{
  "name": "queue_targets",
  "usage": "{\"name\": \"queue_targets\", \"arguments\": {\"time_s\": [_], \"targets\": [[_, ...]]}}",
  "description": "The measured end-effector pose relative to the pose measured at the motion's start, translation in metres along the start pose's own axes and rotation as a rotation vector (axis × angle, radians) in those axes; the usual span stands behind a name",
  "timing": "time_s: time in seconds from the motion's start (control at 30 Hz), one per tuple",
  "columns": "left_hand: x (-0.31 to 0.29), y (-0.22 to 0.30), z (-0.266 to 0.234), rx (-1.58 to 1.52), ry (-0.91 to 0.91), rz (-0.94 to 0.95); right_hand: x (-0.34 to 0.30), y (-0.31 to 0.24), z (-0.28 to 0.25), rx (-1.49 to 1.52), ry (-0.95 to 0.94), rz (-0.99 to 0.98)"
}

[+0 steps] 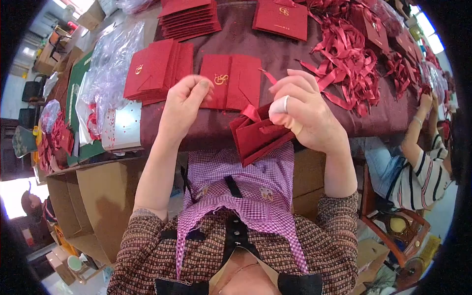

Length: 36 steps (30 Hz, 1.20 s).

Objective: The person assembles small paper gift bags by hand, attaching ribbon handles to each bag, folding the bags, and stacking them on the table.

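Observation:
My right hand (309,110) is closed, with white tape round one finger. It grips a small dark red gift bag (258,140) that hangs tilted at the table's front edge. A loop of red ribbon (250,113) rises from the bag's top, and a ribbon end sticks out beside my right fingers. My left hand (187,98) is raised to the left of the bag, thumb and fingertips pinched together; whatever is between them is too small to make out. Just beyond both hands lie flat red bags (241,73) with gold print.
A fanned stack of red bags (157,71) lies at left, another stack (189,19) behind it. Loose red ribbons (346,64) are heaped at right on the dark red tablecloth (231,29). Clear plastic wrapping (115,59) lies far left. Another person (420,167) sits at right.

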State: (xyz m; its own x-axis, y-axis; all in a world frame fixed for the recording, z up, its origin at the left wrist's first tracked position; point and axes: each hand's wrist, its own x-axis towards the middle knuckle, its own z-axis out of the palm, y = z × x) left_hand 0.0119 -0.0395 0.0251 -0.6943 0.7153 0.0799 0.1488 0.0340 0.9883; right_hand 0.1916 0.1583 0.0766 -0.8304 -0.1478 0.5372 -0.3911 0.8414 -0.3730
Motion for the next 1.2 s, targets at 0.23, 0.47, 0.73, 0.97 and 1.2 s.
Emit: {"name": "queue_targets", "arguments": {"time_s": [0.23, 0.47, 0.73, 0.97, 1.2], "targets": [[-0.038, 0.018, 0.03, -0.198, -0.43, -0.082, 0.0, 0.01, 0.02, 0.039, 0.12, 0.057], [-0.033, 0.01, 0.038, -0.404, -0.281, -0.117, 0.001, 0.04, 0.004, 0.054, 0.135, 0.565], [-0.031, 0.008, 0.037, -0.311, -0.316, -0.083, -0.01, 0.087, 0.02, 0.481, 0.295, 0.853], [-0.019, 0.013, 0.041, -0.626, -0.025, -0.297, -0.023, 0.066, 0.026, 0.181, 0.303, 0.8], [0.0, 0.016, 0.025, -0.716, 0.099, -0.316, -0.031, -0.018, 0.026, -0.143, -0.088, 0.23]]}}
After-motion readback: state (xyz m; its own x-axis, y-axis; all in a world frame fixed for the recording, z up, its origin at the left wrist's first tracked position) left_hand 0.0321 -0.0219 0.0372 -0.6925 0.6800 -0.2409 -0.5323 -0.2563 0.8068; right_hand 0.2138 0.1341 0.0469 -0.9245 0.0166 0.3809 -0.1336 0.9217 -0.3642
